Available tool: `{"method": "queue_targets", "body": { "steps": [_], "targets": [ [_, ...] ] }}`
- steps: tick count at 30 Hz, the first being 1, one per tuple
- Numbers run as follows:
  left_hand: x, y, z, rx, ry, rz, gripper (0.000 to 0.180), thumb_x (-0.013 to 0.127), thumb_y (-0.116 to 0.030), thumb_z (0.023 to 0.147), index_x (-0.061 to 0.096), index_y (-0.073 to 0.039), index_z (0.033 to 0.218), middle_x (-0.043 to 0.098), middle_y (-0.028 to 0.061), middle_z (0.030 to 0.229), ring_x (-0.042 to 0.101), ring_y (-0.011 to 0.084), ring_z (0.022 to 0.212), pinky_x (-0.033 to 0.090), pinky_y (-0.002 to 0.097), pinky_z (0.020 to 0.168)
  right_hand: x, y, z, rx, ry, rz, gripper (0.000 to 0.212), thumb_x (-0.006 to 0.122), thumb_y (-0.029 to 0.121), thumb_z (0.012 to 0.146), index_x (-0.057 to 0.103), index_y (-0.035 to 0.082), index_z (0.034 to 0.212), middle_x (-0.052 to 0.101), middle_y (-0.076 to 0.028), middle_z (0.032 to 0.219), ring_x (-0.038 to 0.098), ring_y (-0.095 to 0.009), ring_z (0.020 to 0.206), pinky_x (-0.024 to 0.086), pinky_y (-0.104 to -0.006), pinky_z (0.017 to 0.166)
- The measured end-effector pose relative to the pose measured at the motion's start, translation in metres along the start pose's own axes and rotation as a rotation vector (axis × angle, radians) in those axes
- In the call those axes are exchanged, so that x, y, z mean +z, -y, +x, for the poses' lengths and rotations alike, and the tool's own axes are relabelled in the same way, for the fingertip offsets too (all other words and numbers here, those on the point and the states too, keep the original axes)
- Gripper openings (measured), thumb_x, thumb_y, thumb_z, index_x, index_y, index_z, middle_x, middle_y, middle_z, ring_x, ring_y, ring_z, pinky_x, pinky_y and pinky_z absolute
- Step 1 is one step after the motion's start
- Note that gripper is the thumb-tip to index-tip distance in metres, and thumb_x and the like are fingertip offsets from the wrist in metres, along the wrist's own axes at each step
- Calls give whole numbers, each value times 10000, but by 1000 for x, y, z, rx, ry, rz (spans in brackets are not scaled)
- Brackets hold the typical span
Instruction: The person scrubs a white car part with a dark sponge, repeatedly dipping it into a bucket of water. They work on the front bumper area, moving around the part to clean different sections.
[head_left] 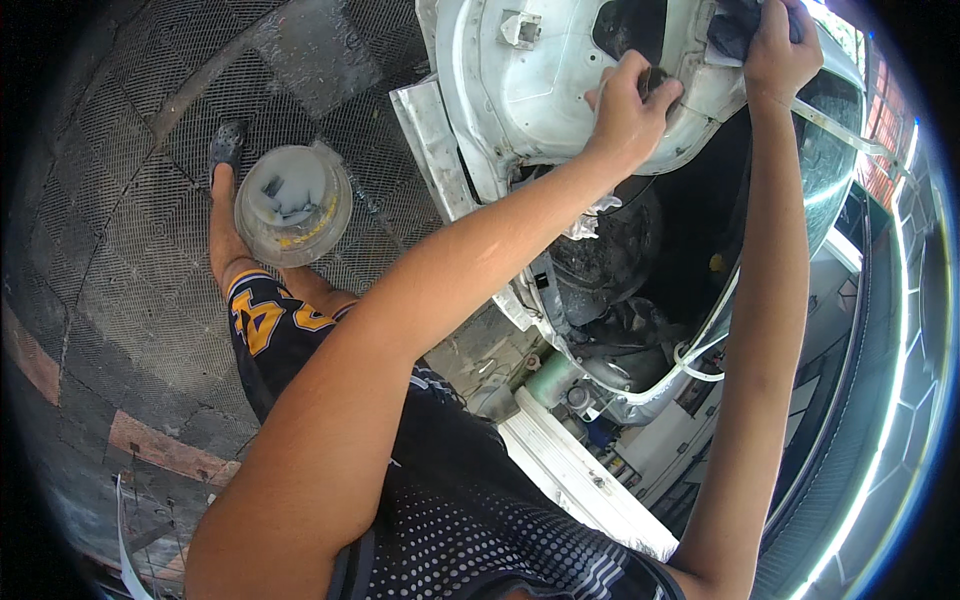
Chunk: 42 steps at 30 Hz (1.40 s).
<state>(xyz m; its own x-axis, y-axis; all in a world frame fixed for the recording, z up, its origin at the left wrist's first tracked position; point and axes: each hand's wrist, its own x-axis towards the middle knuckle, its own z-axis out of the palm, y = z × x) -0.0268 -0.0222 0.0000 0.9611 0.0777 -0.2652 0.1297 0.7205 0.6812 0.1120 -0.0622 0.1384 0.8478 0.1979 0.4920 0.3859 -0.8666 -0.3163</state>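
Note:
A white-painted car body panel (540, 90), with cut-out openings and scuffed edges, fills the top centre. My left hand (630, 112) is at its right part, fingers curled. Something dark shows between the thumb and fingers; I cannot tell whether it is a held piece or an opening in the panel. Higher and to the right, my right hand (785, 55) is closed on a dark grey, cloth-like piece (735, 32), which lies against the panel's upper edge. Its fingertips are partly hidden.
A translucent bucket (340, 215) of cloudy water with dark pieces inside stands on the grid-patterned floor mat (130, 240), beside my leg. Right of the panel is an open, dark car cavity (690, 230). Below it are a green cylinder (550, 382) and a white ledge (590, 480).

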Motion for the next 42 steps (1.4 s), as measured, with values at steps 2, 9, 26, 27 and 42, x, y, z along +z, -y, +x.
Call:
{"method": "queue_targets", "body": {
  "steps": [2, 9, 26, 27, 42],
  "targets": [
    [5, -1, 17, -76, -41, -255, 242, 741, -222, 932, 577, -45, 950, 621, 96, 816, 561, 241, 766, 432, 438, 829, 6, 8, 2, -6, 11, 21, 193, 591, 155, 941, 706, 0, 939, 679, -31, 910, 619, -129, 884, 479, -273, 828],
    [9, 6, 24, 133, -125, -118, 221, 741, -151, 931, 569, -12, 938, 607, 105, 791, 550, 230, 730, 461, 415, 731, 5, 4, 0, -43, 1, 24, 176, 578, 144, 941, 685, 7, 912, 654, -19, 881, 598, -119, 861, 470, -266, 805],
    [-39, -28, 8, 168, 289, 187, 252, 826, -200, 895, 672, -17, 971, 677, 34, 853, 575, 100, 807, 479, 298, 747, 12, 15, 0, 23, -19, -5, 136, 583, 93, 891, 659, -20, 888, 655, -62, 792, 613, -113, 767, 494, -276, 743],
    [-38, -25, 6, 135, 303, 201, 261, 843, -184, 870, 651, -15, 925, 642, 33, 793, 550, 101, 752, 477, 304, 704, 12, 17, -1, 18, -28, -18, 134, 586, 94, 891, 660, -18, 887, 657, -62, 791, 616, -117, 768, 496, -277, 748],
    [-68, -38, -13, -26, 59, 519, 266, 795, -164, 896, 684, 43, 1023, 746, 175, 852, 699, 243, 760, 546, 380, 748, 11, 14, -9, 42, -8, -1, 152, 597, 126, 891, 675, -1, 923, 675, -102, 794, 651, -159, 766, 515, -299, 756]
  ]
}}
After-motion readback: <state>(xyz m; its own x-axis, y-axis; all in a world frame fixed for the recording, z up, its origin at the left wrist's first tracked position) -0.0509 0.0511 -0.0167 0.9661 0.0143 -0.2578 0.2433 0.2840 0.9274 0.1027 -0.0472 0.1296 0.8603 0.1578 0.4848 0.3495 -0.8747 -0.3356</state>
